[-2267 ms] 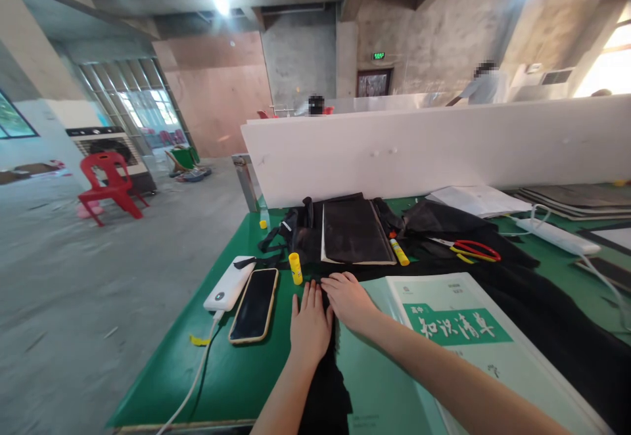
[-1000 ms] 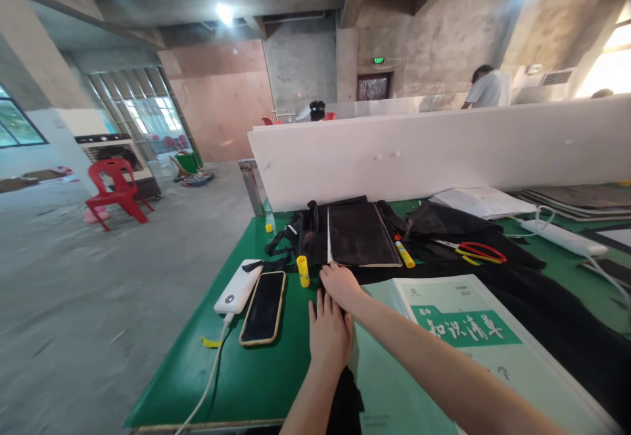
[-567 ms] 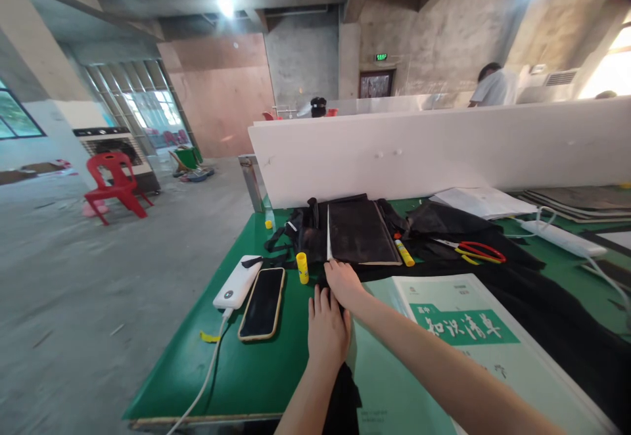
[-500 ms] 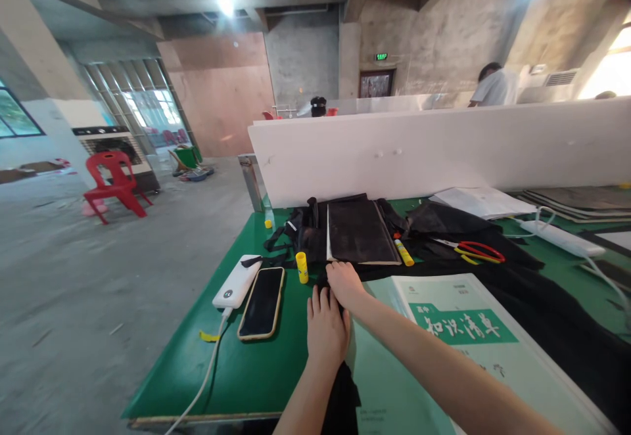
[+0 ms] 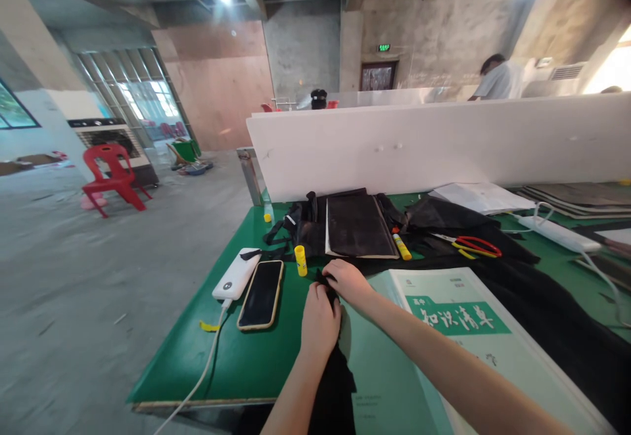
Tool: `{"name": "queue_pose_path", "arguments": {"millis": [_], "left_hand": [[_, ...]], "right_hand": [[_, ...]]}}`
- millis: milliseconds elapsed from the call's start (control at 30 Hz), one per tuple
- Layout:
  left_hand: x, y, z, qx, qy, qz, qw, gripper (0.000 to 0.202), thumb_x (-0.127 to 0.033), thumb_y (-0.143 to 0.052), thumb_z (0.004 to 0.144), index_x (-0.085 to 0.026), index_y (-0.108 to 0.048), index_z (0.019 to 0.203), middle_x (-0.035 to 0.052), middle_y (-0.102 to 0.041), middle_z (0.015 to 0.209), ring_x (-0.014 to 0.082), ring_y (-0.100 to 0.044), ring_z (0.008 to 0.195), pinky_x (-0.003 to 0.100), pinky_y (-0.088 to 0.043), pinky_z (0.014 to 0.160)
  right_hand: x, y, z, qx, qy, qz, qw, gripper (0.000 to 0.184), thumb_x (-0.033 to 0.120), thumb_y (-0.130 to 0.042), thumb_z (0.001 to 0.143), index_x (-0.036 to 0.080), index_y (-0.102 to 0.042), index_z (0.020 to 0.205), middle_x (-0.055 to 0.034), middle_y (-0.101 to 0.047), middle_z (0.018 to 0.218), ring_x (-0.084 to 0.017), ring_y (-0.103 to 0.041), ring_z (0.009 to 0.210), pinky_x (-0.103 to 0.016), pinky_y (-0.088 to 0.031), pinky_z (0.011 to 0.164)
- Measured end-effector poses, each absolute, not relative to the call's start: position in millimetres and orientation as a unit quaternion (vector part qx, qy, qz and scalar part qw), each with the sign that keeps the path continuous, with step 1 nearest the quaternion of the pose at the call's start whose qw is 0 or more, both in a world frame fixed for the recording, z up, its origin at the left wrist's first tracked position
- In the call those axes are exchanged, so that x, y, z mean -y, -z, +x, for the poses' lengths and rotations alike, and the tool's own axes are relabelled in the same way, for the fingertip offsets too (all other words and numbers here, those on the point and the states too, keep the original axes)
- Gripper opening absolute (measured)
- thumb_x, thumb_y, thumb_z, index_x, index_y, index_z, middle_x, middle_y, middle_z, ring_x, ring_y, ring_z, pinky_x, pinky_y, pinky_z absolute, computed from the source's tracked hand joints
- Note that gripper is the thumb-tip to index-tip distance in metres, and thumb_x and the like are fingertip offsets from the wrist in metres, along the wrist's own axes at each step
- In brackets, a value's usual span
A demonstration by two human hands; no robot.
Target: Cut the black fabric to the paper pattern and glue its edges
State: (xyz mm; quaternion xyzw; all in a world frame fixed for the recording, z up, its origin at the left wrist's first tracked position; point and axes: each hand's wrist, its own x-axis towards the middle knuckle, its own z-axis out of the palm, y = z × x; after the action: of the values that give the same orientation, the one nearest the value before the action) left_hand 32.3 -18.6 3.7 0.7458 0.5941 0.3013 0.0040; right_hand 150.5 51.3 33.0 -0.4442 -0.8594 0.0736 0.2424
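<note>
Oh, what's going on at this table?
A person is working with a piece of black cloth at the edge of a green book. The left hand and right hand are close together, fingers bent on the cloth; how firmly they grip is unclear. The book lies on the cloth, cover up. Just beyond stands a yellow tube; a phone lies to the left.

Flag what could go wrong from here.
1. The black fabric between left hand and right hand has a ragged edge along the green book, so it may bunch or sit unevenly.
2. The yellow tube stands upright just beyond the left fingertips; a nudge could tip it.
3. The white cable from the power bank runs over the table edge; a snag might drag it.
</note>
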Motion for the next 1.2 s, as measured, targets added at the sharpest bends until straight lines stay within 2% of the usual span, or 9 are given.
{"name": "queue_pose_path", "arguments": {"millis": [67,267,467,600,733,900,1033,1200], "left_hand": [[16,-2,28,-0.589,-0.309,0.747,0.004,0.024,-0.015,-0.042,0.086,-0.010,-0.049,0.108,0.0141,-0.054,0.112,0.0226,-0.053,0.108,0.036,-0.049,0.089],[14,1,28,-0.586,-0.308,0.749,-0.012,0.032,-0.015,-0.044,0.084,-0.011,-0.049,0.115,0.0149,-0.053,0.119,0.0291,-0.044,0.118,0.050,-0.041,0.098],[17,-3,30,-0.608,-0.303,0.733,-0.010,0.032,-0.018,-0.047,0.082,-0.007,-0.054,0.112,0.0166,-0.052,0.112,0.0287,-0.048,0.112,0.045,-0.043,0.095],[18,-6,26,-0.603,-0.301,0.739,0.000,0.029,-0.018,-0.048,0.082,-0.011,-0.057,0.109,0.0137,-0.057,0.107,0.0268,-0.053,0.108,0.042,-0.046,0.092],[15,-12,11,-0.597,-0.313,0.738,0.008,0.021,-0.017,-0.042,0.086,-0.016,-0.061,0.096,0.0088,-0.063,0.101,0.0224,-0.056,0.106,0.037,-0.047,0.093],[7,-18,-7,-0.600,-0.318,0.734,0.003,0.031,-0.014,-0.035,0.090,-0.013,-0.052,0.116,0.0110,-0.061,0.111,0.0208,-0.055,0.106,0.036,-0.048,0.092],[-2,-14,-8,-0.592,-0.284,0.754,0.005,0.041,-0.008,-0.038,0.086,-0.014,-0.047,0.126,0.0100,-0.059,0.116,0.0226,-0.053,0.109,0.038,-0.046,0.093],[-10,-11,-7,-0.594,-0.243,0.767,0.000,0.036,-0.011,-0.043,0.085,-0.019,-0.057,0.118,0.0084,-0.060,0.109,0.0232,-0.054,0.102,0.037,-0.047,0.087]], "right_hand": [[-52,-32,151,0.854,-0.078,-0.446,0.256,0.013,0.009,-0.053,0.082,0.016,-0.060,0.091,-0.0041,-0.061,0.091,-0.015,-0.054,0.091,-0.025,-0.043,0.082],[-54,-30,152,0.867,-0.084,-0.417,0.259,0.012,0.010,-0.054,0.082,0.016,-0.061,0.090,-0.0038,-0.060,0.091,-0.015,-0.054,0.090,-0.026,-0.043,0.083],[-51,-21,152,0.889,-0.076,-0.390,0.227,0.014,0.008,-0.053,0.082,0.016,-0.062,0.089,-0.0041,-0.060,0.090,-0.015,-0.054,0.088,-0.026,-0.044,0.080],[-52,-18,152,0.902,-0.062,-0.375,0.207,0.013,0.008,-0.052,0.083,0.015,-0.061,0.090,-0.0047,-0.059,0.094,-0.015,-0.052,0.091,-0.026,-0.044,0.081],[-50,-19,152,0.913,-0.048,-0.360,0.184,0.012,0.011,-0.050,0.086,0.016,-0.060,0.089,-0.0046,-0.059,0.093,-0.017,-0.051,0.092,-0.027,-0.043,0.081],[-46,-25,151,0.932,0.028,-0.337,0.131,0.014,0.013,-0.046,0.090,0.015,-0.059,0.094,-0.0059,-0.059,0.094,-0.017,-0.051,0.090,-0.028,-0.043,0.079],[-45,-26,149,0.939,0.084,-0.316,0.106,0.011,0.013,-0.048,0.089,0.013,-0.059,0.091,-0.0072,-0.059,0.093,-0.018,-0.052,0.089,-0.029,-0.045,0.078],[-44,-19,149,0.938,0.134,-0.300,0.109,0.013,0.012,-0.047,0.090,0.012,-0.060,0.091,-0.0093,-0.058,0.096,-0.020,-0.052,0.091,-0.031,-0.046,0.078]]}}
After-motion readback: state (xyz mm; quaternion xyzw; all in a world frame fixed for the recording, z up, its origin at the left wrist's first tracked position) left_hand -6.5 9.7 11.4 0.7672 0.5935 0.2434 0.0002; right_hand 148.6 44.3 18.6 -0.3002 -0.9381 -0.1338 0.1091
